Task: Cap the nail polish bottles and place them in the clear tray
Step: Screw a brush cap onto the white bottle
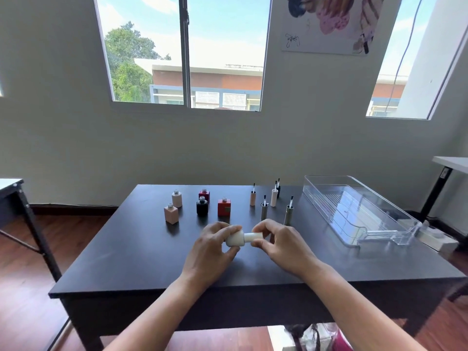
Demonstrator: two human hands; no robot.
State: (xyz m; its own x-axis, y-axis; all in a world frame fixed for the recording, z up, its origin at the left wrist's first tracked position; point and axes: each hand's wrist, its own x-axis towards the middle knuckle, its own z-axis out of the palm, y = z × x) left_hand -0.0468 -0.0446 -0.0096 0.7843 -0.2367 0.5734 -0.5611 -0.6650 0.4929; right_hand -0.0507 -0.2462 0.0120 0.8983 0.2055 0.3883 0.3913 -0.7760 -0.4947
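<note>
Above the dark table [141, 262], my left hand [211, 252] grips a white nail polish bottle [235, 238] lying sideways. My right hand [283, 243] pinches its white cap [252, 237], which sits on the bottle's neck. Several uncapped bottles stand behind: two beige ones [171, 213] [176, 198], a black one [202, 205], a dark red one [204, 195] and a red square one [224, 207]. Several brush caps stand upside down to their right, among them a beige cap [252, 197], a white one [274, 196] and two grey ones [264, 211] [288, 214]. The clear tray [329, 211] lies at the right.
Another table's edge [10, 188] stands at the left and a white table [450, 162] at the far right. A white power strip [440, 240] lies on the floor beyond the tray's handle. The wall with windows runs behind the table.
</note>
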